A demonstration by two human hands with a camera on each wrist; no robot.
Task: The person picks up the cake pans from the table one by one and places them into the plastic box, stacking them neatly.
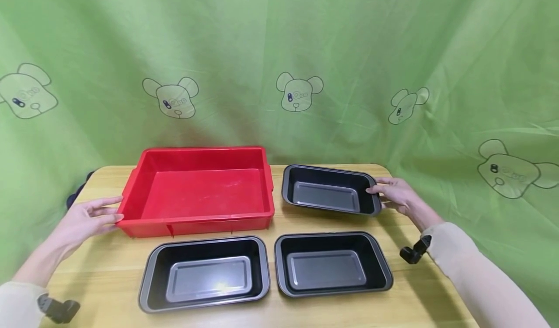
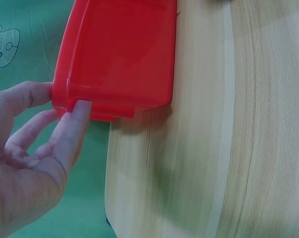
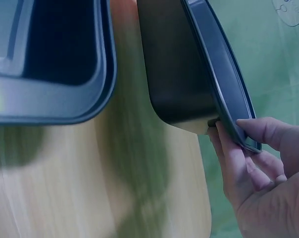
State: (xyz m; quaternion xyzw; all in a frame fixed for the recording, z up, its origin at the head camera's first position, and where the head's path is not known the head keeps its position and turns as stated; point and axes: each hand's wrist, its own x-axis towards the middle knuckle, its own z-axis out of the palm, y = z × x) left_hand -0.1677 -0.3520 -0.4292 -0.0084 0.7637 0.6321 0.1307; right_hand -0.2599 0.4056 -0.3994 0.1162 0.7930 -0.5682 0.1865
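My right hand (image 1: 395, 194) pinches the right end of a dark loaf pan (image 1: 325, 197), thumb over the rim and fingers beneath. This pan tilts in the right wrist view, its end raised above the tabletop. At the left, my left hand (image 1: 89, 219) touches the left end of a red rectangular tray (image 1: 196, 225) near its front corner. Its fingers are extended, with fingertips (image 2: 82, 106) against the outside of the tray in the left wrist view. The tray's inside shows only its bare red floor.
Two more dark loaf pans stand in front: the left pan (image 1: 146, 279) before the tray, the right pan (image 1: 386, 274) before the held one. Below them is a light wooden table (image 1: 415, 289). A green curtain (image 1: 244, 51) with animal-head drawings hangs behind and at the sides.
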